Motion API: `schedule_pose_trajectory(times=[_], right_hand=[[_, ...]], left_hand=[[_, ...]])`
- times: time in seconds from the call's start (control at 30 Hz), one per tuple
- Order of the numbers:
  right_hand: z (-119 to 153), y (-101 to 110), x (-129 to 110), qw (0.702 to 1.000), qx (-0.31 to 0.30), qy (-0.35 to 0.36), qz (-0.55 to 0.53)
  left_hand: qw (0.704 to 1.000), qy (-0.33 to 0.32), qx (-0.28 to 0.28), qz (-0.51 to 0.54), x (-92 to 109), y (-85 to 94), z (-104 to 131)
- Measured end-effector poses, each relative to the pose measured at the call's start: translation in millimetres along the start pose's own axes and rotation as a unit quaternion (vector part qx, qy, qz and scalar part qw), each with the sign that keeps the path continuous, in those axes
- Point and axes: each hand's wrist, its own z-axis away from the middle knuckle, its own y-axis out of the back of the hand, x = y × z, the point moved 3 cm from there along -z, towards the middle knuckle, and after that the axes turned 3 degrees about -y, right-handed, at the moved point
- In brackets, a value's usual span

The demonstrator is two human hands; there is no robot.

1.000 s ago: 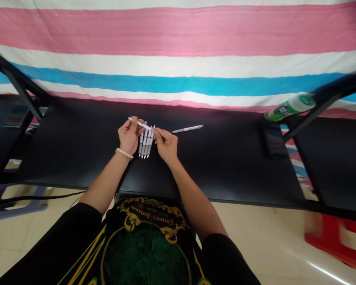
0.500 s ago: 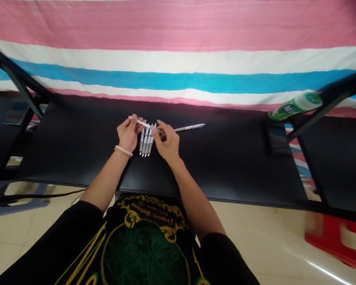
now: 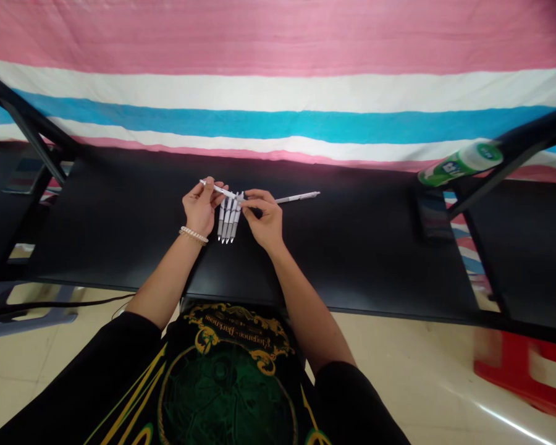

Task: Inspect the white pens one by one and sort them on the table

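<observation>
Both hands pinch one white pen: left hand [image 3: 200,208] and right hand [image 3: 265,220] hold its ends, raised above the pen row [image 3: 227,221], spare pen [image 3: 298,198] at 3 o'clock.

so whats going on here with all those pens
A person sits at a black table, holding one white pen up between both hands: the left hand grips its left end and the right hand pinches the other end. Just under the hands, a row of white pens lies side by side on the table. One more single pen lies apart to the right. A green and white bottle rests tilted at the far right.
</observation>
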Motion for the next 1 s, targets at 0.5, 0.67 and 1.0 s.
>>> schedule_pose_trajectory(times=[0.5,0.67,1.0], right_hand=[[2,-3,3,0.993,-0.006,-0.103,-0.06],[2,6,1,0.998,0.07,-0.004,-0.009],[-1,8,-5,0.996,0.092,-0.006,0.002]], left_hand=[[1.0,0.013,-0.004,-0.003,-3,1.5,-2],[1.0,-0.008,0.016,0.012,0,7.1,-8],[0.999,-0.004,0.033,0.003,1,8.6,-9]])
